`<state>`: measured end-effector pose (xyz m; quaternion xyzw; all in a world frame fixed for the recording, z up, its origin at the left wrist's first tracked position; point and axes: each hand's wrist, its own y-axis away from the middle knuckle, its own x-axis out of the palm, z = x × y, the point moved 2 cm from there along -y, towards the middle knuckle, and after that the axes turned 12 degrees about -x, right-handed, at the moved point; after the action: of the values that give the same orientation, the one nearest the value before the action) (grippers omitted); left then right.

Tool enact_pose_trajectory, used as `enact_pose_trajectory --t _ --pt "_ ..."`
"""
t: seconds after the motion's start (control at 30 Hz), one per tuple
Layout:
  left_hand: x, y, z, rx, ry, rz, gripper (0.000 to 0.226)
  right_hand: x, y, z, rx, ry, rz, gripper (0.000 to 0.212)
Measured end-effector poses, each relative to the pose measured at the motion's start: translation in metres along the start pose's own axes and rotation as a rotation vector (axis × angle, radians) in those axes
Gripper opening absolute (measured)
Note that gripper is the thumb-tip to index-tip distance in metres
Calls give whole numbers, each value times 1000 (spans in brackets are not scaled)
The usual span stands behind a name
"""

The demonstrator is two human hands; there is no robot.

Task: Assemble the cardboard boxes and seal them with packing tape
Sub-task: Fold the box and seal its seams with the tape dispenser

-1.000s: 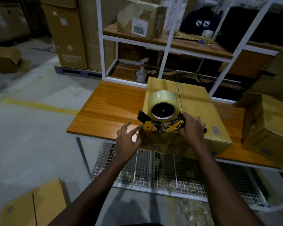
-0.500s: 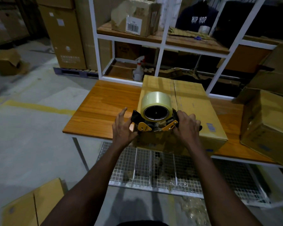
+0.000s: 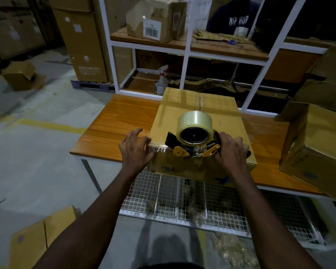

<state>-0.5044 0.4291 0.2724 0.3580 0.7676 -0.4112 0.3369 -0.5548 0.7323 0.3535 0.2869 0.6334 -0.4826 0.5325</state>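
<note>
Beyond the tape dispenser [image 3: 194, 133] and box [image 3: 184, 113], a shirt [image 3: 239, 21], seemingly "HIP HOP"

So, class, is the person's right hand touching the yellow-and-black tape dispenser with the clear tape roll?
Touching. The head view shows the right hand gripping the yellow-and-black tape dispenser by its handle, fingers curled round it.

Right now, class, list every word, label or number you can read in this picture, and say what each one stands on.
"HIP HOP": on a dark shirt in the background.
White barcode label on the upper-shelf carton: digits too small to read.
Print on the tall carton at left: blurred, unreadable.
Print on the cardboard box, front face: too dark to read.
</note>
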Motion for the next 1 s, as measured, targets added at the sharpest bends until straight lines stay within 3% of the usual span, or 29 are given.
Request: enact_pose_trajectory --t 0.13,0.23,0.4,0.63,0.83,1.0 --pt "-4 16 -28 267 -152 113 81 -2 1 1 -18 30 -18 36" --pt "0 27 -32 251 -265 230 95 -1 2 1 -24 5 -46 33" --pt "-2 30 -31 218 -350 323 96 0 6 -8 -36 -50 -28 33" --pt "-8 33 -41 147 -377 333 93 -4 26 -64 -2 -81 -14 34" --pt "-8 35 -71 -13 -384 336 99 -5 31 -69 -12 -95 27 33" --pt "10 46 -114 51 -458 358 97 -5 33 -71 -35 -117 33 34"
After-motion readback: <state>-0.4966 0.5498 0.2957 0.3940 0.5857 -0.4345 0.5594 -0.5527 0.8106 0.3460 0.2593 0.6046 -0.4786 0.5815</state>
